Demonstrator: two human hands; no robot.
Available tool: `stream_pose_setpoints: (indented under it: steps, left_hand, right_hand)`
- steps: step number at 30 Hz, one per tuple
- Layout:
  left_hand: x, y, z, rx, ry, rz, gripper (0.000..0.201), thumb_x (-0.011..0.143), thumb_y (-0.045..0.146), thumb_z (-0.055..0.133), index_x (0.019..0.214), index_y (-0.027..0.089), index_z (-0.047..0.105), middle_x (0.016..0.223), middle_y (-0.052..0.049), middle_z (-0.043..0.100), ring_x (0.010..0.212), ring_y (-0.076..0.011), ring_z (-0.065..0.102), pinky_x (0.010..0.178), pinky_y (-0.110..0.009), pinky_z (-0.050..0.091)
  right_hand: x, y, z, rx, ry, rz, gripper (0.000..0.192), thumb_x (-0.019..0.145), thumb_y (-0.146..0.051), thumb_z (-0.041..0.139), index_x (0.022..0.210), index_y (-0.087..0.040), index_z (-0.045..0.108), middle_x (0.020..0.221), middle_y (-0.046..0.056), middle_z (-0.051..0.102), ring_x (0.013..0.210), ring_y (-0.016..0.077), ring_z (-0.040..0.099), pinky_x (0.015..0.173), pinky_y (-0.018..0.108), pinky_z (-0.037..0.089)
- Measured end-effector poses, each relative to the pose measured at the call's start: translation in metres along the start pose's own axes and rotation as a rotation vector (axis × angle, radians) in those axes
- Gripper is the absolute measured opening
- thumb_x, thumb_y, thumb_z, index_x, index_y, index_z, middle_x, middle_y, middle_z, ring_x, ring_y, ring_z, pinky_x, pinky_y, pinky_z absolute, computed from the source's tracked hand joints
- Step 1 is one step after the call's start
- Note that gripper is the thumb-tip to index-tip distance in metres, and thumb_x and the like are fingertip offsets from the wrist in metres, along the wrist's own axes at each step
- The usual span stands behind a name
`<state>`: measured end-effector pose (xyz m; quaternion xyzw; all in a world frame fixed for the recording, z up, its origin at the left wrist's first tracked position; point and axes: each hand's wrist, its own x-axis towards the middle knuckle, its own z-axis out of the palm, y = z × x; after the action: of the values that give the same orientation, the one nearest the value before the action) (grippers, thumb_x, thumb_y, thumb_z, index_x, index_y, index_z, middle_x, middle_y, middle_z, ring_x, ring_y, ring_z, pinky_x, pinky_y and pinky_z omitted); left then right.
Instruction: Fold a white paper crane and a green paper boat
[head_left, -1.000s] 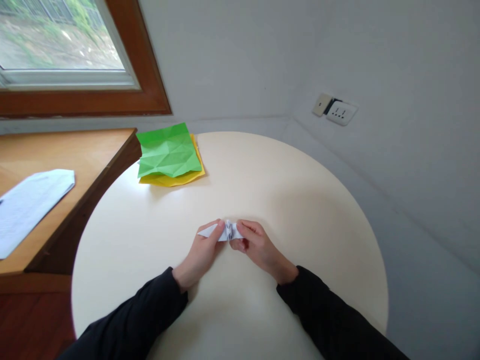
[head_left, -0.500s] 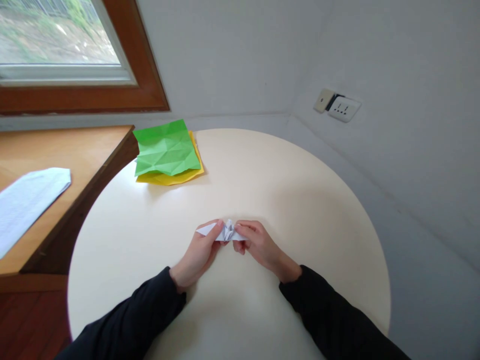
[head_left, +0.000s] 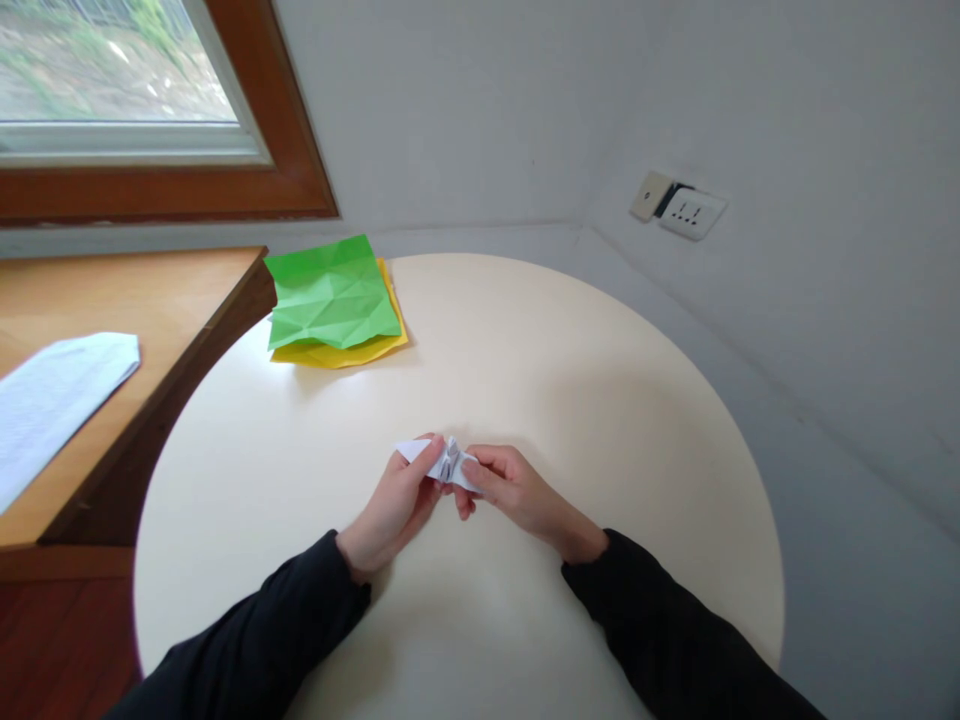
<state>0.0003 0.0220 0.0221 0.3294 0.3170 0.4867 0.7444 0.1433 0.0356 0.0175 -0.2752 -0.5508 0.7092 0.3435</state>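
Both hands meet over the middle of the round cream-coloured table (head_left: pixel 600 400), each pinching one side of a small folded white paper model (head_left: pixel 444 463). The left hand (head_left: pixel 394 505) has its thumb and fingertips closed on the model's left part, where a flat pointed flap sticks out past the fingers toward the table's far-left rim; the right hand (head_left: pixel 517 490) has its thumb and curled fingers closed on the right part, covering most of it. The paper thus sits exactly between the two pinches, with only its creased, bunched centre and the left flap showing. Held this way, from opposite sides and close to the middle, the small piece looks steadied so that its narrow central folds can be worked. It seems lifted just off the tabletop, though whether its underside touches cannot be told. Black sleeves (head_left: pixel 660 630) run back to the near edge. Well apart, at the far-left edge of the table, a crumpled green paper sheet (head_left: pixel 330 295) lies on a yellow paper sheet (head_left: pixel 352 352). Beyond that edge, a wooden desk (head_left: pixel 150 310) carries a white printed sheet (head_left: pixel 52 400).
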Motion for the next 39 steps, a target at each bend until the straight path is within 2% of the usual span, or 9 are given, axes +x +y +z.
stream_pose_setpoints:
  steps: [14, 39]
  left_hand:
    - [0.003, -0.001, -0.006, -0.111, -0.013, -0.102, 0.033, 0.076, 0.044, 0.065, 0.064, 0.015, 0.053, 0.046, 0.001, 0.055, 0.044, -0.0103, 0.049, 0.050, -0.023, 0.042]
    - [0.003, -0.003, -0.011, -0.205, -0.045, -0.186, 0.036, 0.081, 0.043, 0.059, 0.060, 0.014, 0.059, 0.045, -0.001, 0.055, 0.044, -0.0102, 0.049, 0.052, -0.023, 0.039]
  right_hand:
    - [0.001, 0.004, 0.001, 0.045, 0.003, -0.041, 0.040, 0.084, -0.052, 0.054, 0.077, -0.013, 0.061, 0.069, 0.004, 0.062, 0.067, 0.0135, 0.059, 0.069, 0.030, 0.049]
    - [0.001, 0.005, 0.003, 0.047, 0.002, -0.046, 0.041, 0.083, -0.054, 0.054, 0.075, -0.014, 0.061, 0.070, 0.003, 0.062, 0.066, 0.0132, 0.057, 0.068, 0.030, 0.048]
